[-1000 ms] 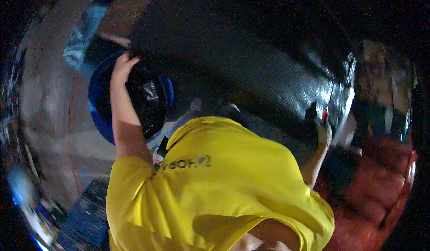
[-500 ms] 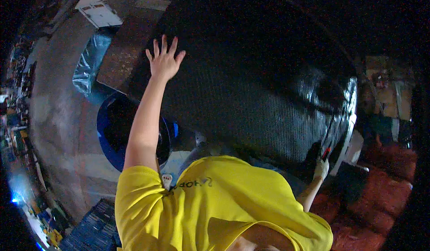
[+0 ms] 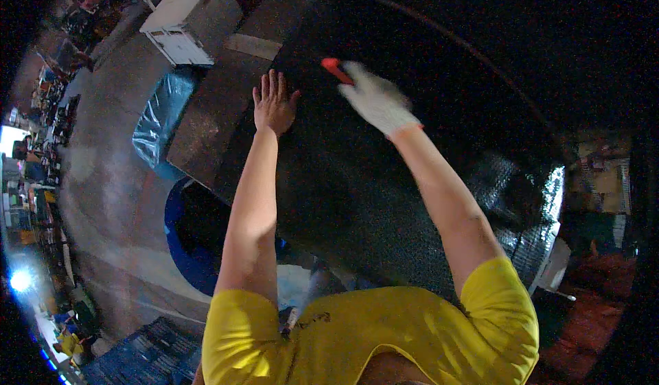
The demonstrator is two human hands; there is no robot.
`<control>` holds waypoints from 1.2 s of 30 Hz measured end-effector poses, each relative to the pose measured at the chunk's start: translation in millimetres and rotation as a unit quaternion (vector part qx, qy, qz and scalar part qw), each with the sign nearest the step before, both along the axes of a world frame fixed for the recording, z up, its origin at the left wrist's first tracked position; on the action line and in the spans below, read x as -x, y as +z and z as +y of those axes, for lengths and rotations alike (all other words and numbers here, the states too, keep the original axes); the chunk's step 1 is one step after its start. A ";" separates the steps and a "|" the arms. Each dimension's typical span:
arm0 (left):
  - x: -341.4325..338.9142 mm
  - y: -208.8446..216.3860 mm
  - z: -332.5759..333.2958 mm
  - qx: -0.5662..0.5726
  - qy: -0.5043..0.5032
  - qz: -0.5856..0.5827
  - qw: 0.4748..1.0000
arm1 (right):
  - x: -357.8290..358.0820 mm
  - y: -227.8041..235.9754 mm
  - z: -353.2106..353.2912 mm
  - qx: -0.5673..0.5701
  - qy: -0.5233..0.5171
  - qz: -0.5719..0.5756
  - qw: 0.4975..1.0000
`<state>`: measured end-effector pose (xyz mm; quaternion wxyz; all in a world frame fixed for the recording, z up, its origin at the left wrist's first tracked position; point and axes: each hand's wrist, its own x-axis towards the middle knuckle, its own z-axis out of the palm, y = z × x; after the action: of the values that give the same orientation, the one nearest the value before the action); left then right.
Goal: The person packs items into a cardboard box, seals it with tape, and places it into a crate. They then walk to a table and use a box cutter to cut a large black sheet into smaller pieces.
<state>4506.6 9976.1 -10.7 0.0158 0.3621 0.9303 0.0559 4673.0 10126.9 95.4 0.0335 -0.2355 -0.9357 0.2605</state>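
Yellow cloth of the person's shirt [image 3: 384,337] is filling the lower edge of the view, and both arms are reaching up and away from it over a large black sheet [image 3: 384,179] with a fine mesh-like texture. The sheet is lying spread across a table [image 3: 206,124] whose bare brownish top is showing along its left side. The left hand [image 3: 273,103] is resting flat on the sheet near its left edge, bare, fingers apart and stretched out. The right hand [image 3: 374,100], wearing a white glove, is just beside it to the right, fingers together and clamped on a red-handled tool [image 3: 336,69] whose end is sticking out toward the upper left; the hand is blurred, so the tool's kind is hard to tell. Below the table on the left a blue tub [image 3: 185,248] is sitting on the floor [image 3: 110,179]. Farther off, a white box [image 3: 189,14] is standing past the table's far corner.
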 end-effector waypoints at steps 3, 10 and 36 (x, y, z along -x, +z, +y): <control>-3.6 -5.9 -3.7 -0.023 0.008 0.021 0.999 | 79.3 -16.9 -21.0 -0.084 0.059 -0.026 0.994; -1.8 -4.2 -0.9 0.027 -0.006 0.082 0.996 | 118.2 -31.4 -23.9 -0.122 0.123 -0.013 0.985; 123.9 -51.9 -82.4 -0.007 -0.114 0.117 0.987 | -640.8 58.4 183.2 -0.059 -0.638 -0.125 0.758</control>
<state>4382.7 9893.7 -62.7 -0.0899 0.4698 0.8780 0.0176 5313.8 10310.1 153.8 0.0881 -0.8057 -0.5786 0.0908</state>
